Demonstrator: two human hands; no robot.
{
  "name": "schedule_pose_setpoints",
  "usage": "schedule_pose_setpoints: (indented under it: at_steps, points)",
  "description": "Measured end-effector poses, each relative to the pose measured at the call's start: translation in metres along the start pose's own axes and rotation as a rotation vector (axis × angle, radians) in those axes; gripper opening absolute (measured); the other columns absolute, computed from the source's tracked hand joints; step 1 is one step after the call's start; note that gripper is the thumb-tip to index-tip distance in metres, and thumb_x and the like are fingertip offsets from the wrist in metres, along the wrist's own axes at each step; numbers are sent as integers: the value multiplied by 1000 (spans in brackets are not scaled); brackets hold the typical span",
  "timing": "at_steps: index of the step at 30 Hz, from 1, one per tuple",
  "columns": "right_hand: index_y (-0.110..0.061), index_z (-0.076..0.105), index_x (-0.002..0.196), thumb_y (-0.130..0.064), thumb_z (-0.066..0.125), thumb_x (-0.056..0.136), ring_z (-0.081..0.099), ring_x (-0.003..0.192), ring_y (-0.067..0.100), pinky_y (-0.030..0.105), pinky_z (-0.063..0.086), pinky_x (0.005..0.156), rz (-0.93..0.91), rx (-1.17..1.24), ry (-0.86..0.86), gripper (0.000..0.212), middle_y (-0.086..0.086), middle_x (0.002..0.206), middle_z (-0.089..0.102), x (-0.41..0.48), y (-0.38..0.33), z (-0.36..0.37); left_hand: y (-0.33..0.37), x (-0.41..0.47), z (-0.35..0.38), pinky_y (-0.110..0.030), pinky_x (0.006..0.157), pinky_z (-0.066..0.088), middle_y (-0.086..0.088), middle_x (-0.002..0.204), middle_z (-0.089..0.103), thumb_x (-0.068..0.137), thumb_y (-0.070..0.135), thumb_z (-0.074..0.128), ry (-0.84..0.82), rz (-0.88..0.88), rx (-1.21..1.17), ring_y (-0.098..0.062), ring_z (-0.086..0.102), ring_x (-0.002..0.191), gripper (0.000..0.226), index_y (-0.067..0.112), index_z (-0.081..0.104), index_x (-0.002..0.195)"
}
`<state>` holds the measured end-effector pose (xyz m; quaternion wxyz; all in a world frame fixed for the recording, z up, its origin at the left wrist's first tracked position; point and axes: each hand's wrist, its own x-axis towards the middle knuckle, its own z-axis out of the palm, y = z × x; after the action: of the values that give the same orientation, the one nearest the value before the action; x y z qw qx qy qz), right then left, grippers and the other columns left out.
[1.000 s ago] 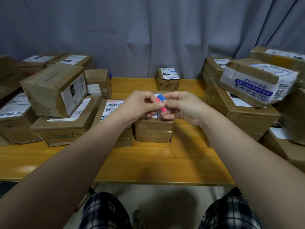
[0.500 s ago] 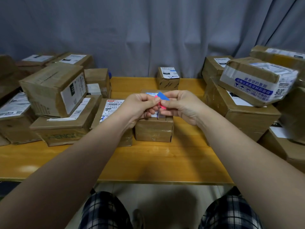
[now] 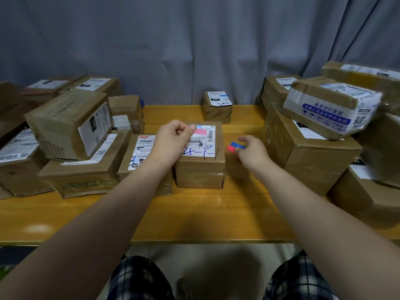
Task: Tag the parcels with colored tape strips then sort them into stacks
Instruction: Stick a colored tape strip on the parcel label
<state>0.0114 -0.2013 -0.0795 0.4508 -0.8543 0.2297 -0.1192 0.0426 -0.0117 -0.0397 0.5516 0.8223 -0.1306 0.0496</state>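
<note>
A small brown parcel (image 3: 200,169) with a handwritten white label sits mid-table. My left hand (image 3: 173,140) hovers over its top left with the fingers curled. Its fingertips pinch the end of a pink tape strip (image 3: 200,133) that lies on the label. To the right of the parcel, my right hand (image 3: 252,151) pinches a small bundle of red and blue tape strips (image 3: 236,147) just above the table.
Parcels are piled left (image 3: 69,124) and right (image 3: 307,152) on the wooden table (image 3: 194,215). A flat labelled parcel (image 3: 138,156) touches the small one's left side. One small box (image 3: 217,107) stands at the back by the grey curtain.
My hands, joined over the parcel before, have parted. The right went right and down with the red and blue strips. The left stayed over the parcel, whose label and pink strip now show.
</note>
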Motion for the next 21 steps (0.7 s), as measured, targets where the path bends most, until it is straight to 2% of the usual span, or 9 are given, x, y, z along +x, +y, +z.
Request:
schedule_pose_setpoints:
  at_steps: [3,5,7,8,9,11,14,17,21]
  points:
    - [-17,50,134,-9,58,93,57,105,22,29,50,85,107,-72,-44,43,9,131,54,-4,19,7,0,-2,6,-19,58,43,-5,71,57,93,32,59,-3,-15,-21,-8,50,59,28,3,61,93]
    - [-18,51,134,-17,58,94,56,112,25,33,49,93,91,-193,-68,41,8,131,55,-5,24,9,1,-2,8,-21,60,42,-2,72,57,92,32,60,0,-20,-23,-8,49,61,26,6,61,91]
    - [-21,53,134,-24,55,95,50,123,26,38,42,105,-38,-224,27,38,6,139,49,-5,19,7,2,0,8,-23,60,42,-1,69,55,92,32,60,4,-44,-40,-9,48,59,23,10,59,86]
    - [-20,56,131,-24,54,96,44,129,24,35,35,110,-156,-191,107,35,5,142,47,-6,13,5,3,1,8,-24,59,41,0,67,53,92,32,60,7,-59,-55,-9,47,57,22,12,56,83]
    - [-19,61,126,-24,54,96,40,130,21,30,31,109,-298,-137,188,31,4,139,48,-8,4,3,4,2,9,-24,58,41,0,65,51,92,32,60,8,-73,-67,-9,46,56,23,13,54,81]
    - [-16,68,111,-23,60,92,42,114,14,23,33,96,-580,-68,282,22,2,119,55,-15,-17,-1,6,4,10,-25,58,39,-1,63,49,93,31,58,0,-101,-90,-12,44,56,24,14,51,80]
    - [-15,70,97,-25,71,81,43,95,15,26,33,82,-863,-213,278,19,2,99,53,-22,-39,3,9,7,13,-30,58,35,-4,64,47,94,27,57,-34,-141,-167,-16,42,57,23,14,48,78]
    - [-14,67,89,-21,76,75,50,88,25,32,34,76,-962,-408,337,18,5,92,54,-20,-47,14,12,10,18,-30,54,30,-4,62,42,94,23,54,-67,-206,-216,-15,37,54,23,15,44,74]
    - [-10,68,78,-17,78,73,53,79,28,34,37,69,-1024,-442,424,13,6,84,56,-15,-50,15,15,13,20,-26,49,25,0,61,36,95,17,51,-87,-298,-340,-13,33,52,25,16,41,72]
